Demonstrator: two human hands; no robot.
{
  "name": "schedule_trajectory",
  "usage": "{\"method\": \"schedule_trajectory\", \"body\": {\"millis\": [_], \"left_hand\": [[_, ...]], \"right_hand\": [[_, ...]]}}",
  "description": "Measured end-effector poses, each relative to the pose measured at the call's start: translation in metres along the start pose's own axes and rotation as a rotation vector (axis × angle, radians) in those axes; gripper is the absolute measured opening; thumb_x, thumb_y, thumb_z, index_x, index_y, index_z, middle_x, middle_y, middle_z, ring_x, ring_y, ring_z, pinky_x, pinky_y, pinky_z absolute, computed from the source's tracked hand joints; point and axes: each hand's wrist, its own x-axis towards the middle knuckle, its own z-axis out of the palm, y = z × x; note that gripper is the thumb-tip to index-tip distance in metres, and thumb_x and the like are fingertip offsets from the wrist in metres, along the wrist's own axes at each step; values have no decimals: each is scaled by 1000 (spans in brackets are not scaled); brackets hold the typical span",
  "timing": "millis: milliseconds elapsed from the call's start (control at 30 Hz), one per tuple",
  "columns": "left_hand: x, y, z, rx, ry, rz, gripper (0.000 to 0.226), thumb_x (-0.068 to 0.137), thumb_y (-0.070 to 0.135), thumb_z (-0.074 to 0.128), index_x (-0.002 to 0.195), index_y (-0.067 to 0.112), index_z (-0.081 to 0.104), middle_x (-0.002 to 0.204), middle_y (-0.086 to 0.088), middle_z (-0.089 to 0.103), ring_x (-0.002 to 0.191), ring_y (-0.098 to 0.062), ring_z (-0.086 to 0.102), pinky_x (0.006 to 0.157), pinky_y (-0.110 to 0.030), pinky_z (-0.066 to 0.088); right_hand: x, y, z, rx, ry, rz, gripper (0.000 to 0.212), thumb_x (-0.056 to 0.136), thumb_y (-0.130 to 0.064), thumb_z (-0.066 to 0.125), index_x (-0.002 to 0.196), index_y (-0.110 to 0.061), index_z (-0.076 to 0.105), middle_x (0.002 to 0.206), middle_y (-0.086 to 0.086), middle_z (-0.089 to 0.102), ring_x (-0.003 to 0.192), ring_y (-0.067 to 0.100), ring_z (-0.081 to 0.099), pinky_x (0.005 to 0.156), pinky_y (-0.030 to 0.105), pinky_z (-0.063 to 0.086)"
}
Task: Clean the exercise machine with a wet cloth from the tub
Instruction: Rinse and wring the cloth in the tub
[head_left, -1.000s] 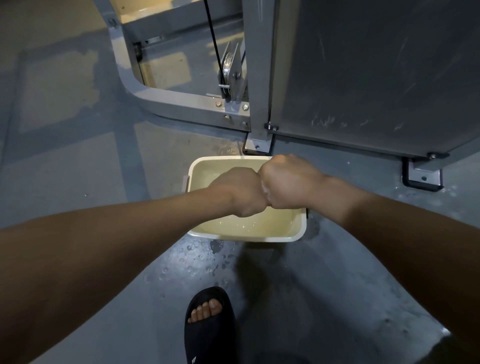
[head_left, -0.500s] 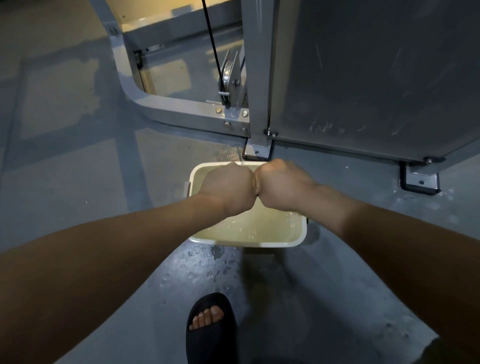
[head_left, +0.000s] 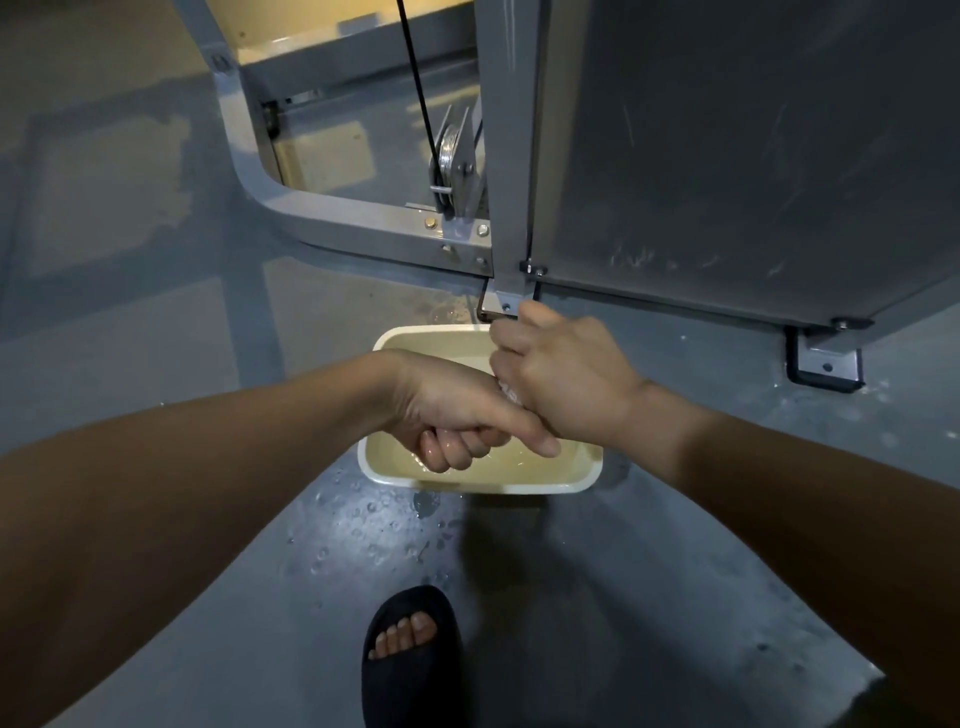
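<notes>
Fingers (head_left: 441, 451) of the left hand (head_left: 447, 410) clamp the wet cloth (head_left: 508, 391). Only a pale scrap of it shows where the right hand (head_left: 569, 384) grips its other end, above the far right corner of the tub (head_left: 483, 488). Wringing seems the step in hand; next comes a lift to the exercise machine (head_left: 727, 156) just behind. The left wrist is rolled so its fingertips face the camera, and the right hand is knuckles up.

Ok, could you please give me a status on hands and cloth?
Left hand and right hand grip the cloth, mostly hidden, over the tub. Water drops on the floor. Nothing blocking the machine.
</notes>
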Motion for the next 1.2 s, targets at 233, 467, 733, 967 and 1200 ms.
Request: {"method": "schedule_trajectory", "body": {"millis": [233, 467, 733, 967, 1200], "left_hand": [[18, 11, 21, 63, 441, -11, 22, 89, 6, 54, 75, 17, 39, 63, -3, 29, 50, -19, 24, 48, -22, 19], [27, 13, 20, 582, 818, -15, 23, 90, 16, 52, 68, 14, 56, 71, -5, 59, 59, -19, 55, 51, -26, 39], [42, -16, 6, 300, 612, -87, 37, 88, 38, 74, 91, 5, 57, 77, -10, 52, 63, -29, 55, 56, -31, 50], [37, -9, 5, 232, 697, 156, 22, 100, 29, 54, 108, 11, 45, 93, -4, 53, 73, -18, 57, 55, -34, 58], [37, 15, 6, -193, 690, 515, 31, 99, 28, 65, 125, 17, 55, 107, -9, 69, 90, -16, 66, 74, -29, 59]], "right_hand": [[-1, -1, -4, 15, -463, 225, 33, 82, -21, 61, 60, -20, 38, 62, -6, 35, 73, 27, 46, 63, 29, 34], [3, 2, -3, 103, -498, 341, 34, 82, -13, 60, 58, -20, 37, 61, -1, 36, 72, 32, 47, 64, 30, 38], [-7, 12, 12, 468, -753, 570, 39, 93, -11, 57, 130, -22, 50, 128, 3, 55, 109, 24, 58, 76, 32, 50], [-14, 21, 9, 1333, -383, 1017, 28, 103, -35, 58, 122, -14, 61, 115, 5, 64, 91, 18, 65, 77, 28, 57], [-42, 50, -14, 1617, -110, 1078, 13, 97, 2, 63, 110, 4, 64, 85, 16, 64, 71, 18, 57, 67, 23, 57]]}}
